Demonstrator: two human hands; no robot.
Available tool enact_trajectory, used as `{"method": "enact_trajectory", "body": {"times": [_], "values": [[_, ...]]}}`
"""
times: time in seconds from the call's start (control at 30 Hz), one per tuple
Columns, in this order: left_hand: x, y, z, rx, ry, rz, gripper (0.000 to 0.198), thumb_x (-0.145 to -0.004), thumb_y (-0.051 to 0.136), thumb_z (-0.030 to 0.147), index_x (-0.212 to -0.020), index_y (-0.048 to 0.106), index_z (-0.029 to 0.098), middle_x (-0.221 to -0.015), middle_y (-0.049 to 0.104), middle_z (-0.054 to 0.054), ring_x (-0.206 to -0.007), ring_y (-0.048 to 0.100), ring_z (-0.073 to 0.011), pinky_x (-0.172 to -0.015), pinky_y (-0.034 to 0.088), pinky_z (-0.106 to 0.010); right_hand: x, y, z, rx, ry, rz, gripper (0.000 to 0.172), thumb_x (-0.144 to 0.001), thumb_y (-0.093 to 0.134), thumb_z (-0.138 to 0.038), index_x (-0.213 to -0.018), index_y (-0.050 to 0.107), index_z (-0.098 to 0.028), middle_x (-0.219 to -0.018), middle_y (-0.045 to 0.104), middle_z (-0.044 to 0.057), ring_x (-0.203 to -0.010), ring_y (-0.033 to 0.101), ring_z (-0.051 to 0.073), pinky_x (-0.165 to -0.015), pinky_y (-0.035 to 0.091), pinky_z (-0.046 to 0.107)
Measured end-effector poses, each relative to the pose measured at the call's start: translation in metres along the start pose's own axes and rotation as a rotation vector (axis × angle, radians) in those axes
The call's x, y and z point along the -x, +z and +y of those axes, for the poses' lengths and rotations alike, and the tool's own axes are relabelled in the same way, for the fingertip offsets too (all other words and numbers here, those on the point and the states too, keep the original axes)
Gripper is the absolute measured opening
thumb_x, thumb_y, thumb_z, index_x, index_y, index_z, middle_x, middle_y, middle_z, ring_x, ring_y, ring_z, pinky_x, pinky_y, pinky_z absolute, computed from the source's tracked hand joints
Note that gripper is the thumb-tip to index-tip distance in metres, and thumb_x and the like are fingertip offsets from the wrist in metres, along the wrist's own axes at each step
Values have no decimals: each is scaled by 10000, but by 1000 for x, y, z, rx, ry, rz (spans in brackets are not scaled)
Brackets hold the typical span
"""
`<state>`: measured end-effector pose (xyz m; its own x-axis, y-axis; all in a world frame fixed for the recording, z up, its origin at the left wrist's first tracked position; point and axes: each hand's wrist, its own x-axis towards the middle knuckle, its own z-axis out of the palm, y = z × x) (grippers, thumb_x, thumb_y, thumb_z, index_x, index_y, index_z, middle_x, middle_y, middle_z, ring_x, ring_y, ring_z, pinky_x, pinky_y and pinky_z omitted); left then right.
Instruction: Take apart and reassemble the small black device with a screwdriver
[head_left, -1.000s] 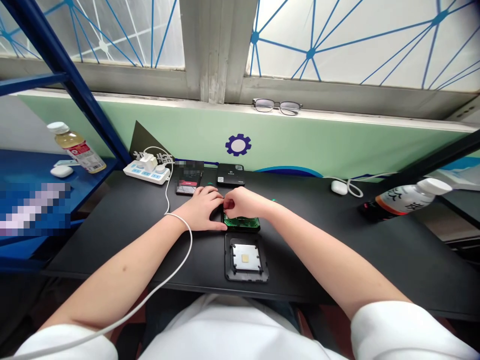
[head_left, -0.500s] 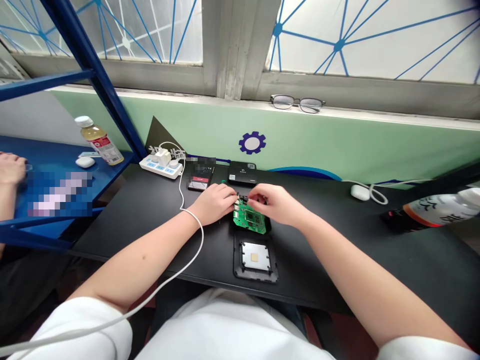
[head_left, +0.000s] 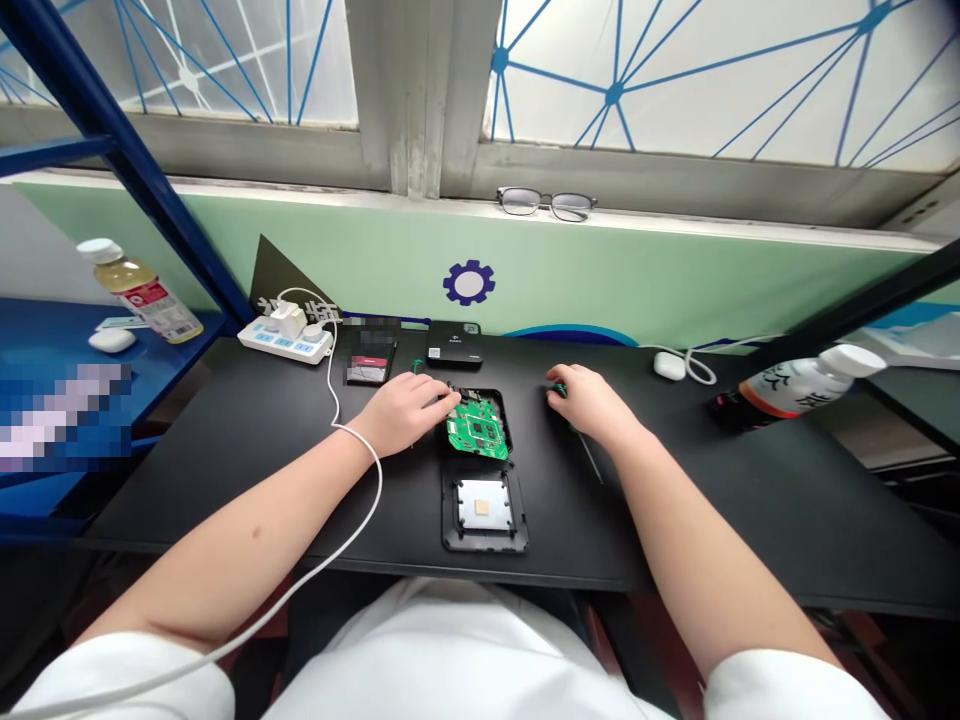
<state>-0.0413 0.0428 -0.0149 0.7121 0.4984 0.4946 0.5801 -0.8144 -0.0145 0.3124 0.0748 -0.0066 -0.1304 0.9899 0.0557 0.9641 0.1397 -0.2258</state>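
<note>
My left hand [head_left: 403, 412] lies at the upper left corner of a small black plastic case [head_left: 507, 418], its thumb and fingers on the edge. Inside the case sits a green circuit board [head_left: 480, 430]. To the right, my right hand [head_left: 589, 398] is closed round the handle of a screwdriver [head_left: 591, 458]. Bits of green handle show by the fingers, and the thin shaft points back towards me along the tabletop. Directly in front of the case lies its black cover [head_left: 450, 520], inner side up, with a silver metal plate [head_left: 484, 490] and a small beige pad on it.
Behind the case are a closed black box [head_left: 454, 345], a dark flat item [head_left: 371, 358] and a white power strip [head_left: 285, 342]. Its white cable crosses my left forearm. A dark-bottomed bottle [head_left: 795, 385] and white earbud case [head_left: 669, 366] stand right. Glasses [head_left: 546, 204] rest on the sill.
My right hand has left the circuit board and moved right onto the screwdriver. The board now lies in the case. My left hand stays at the case's corner. The view has turned right.
</note>
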Motion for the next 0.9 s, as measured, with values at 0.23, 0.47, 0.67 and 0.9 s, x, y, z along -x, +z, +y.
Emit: {"method": "enact_trajectory", "body": {"times": [0.23,0.47,0.67,0.9], "values": [[3,1,2,-4,-5,143,303,-1141,463,250,-1251,745,234,-1078,800,-99,-980,775,-215,-860,643,-381,1,-11,19,2,82,105,281,-935,599,-197,-1163,749,-132,-1228,748,222,-1163,708,371,-1014,581,500],[3,3,5,7,36,269,260,-1111,553,220,-1316,712,232,-1086,815,-95,-964,795,-214,-835,661,-365,25,-16,-47,-1002,213,-165,353,-993,651,-545,-1146,673,-228,-880,776,67,-626,684,188,-585,590,333],[-1,7,7,57,28,213,289,-1109,592,283,-1368,686,195,-1144,801,-124,-1019,774,-243,-873,636,-397,31,-12,-71,-1532,271,-342,561,-732,948,-237,-1229,688,-244,-863,754,-4,-724,743,147,-642,641,247],[3,-7,-1,145,-46,-183,558,-924,779,658,-1199,789,173,-1330,763,-170,-1329,633,-404,-1090,461,-589,9,-17,-16,-1398,399,137,494,-707,856,-177,-1166,682,-231,-794,674,-39,-655,664,126,-512,531,209]]}}
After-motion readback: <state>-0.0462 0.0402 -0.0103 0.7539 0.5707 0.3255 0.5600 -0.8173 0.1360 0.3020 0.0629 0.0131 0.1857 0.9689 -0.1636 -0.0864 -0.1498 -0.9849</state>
